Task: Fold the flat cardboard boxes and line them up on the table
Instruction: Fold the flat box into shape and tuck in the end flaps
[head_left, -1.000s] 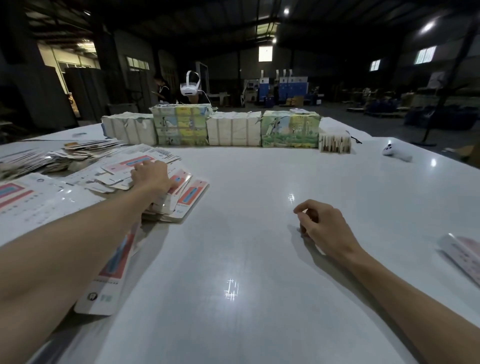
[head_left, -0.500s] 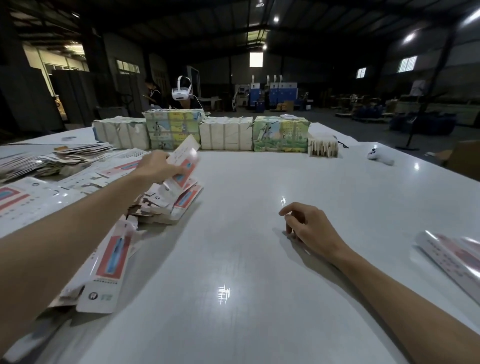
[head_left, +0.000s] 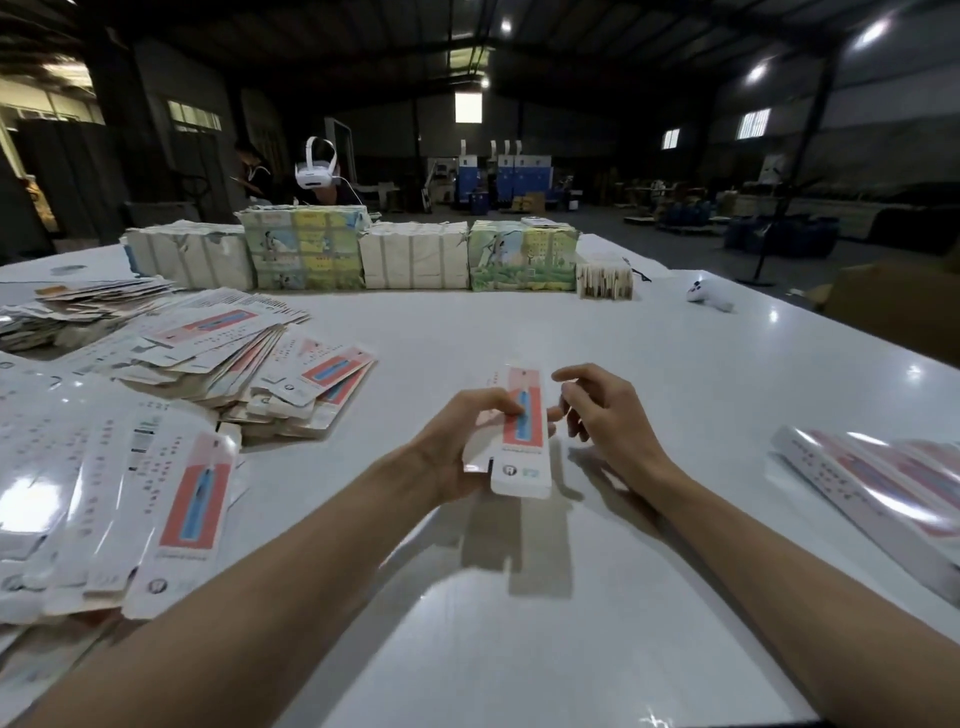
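Observation:
My left hand (head_left: 462, 441) grips one flat cardboard box (head_left: 522, 441), white with a red and blue panel, above the middle of the white table (head_left: 519, 623). Its fingers curl over the box's left edge. My right hand (head_left: 597, 410) hovers just right of the box with fingers loosely curled, and I cannot tell whether it touches it. A messy pile of flat boxes (head_left: 218, 364) lies to the left. More flat boxes (head_left: 156, 509) spread along the near left. Folded boxes (head_left: 883, 483) lie at the right edge.
A row of wrapped bundles (head_left: 410, 254) stands along the far side of the table. A small white device (head_left: 706, 299) lies at the far right. A person wearing a white headset (head_left: 314, 174) stands behind the bundles.
My left hand lifted one flat box off the pile and carried it right to the table's middle. My right hand rose from the table and came up beside the box.

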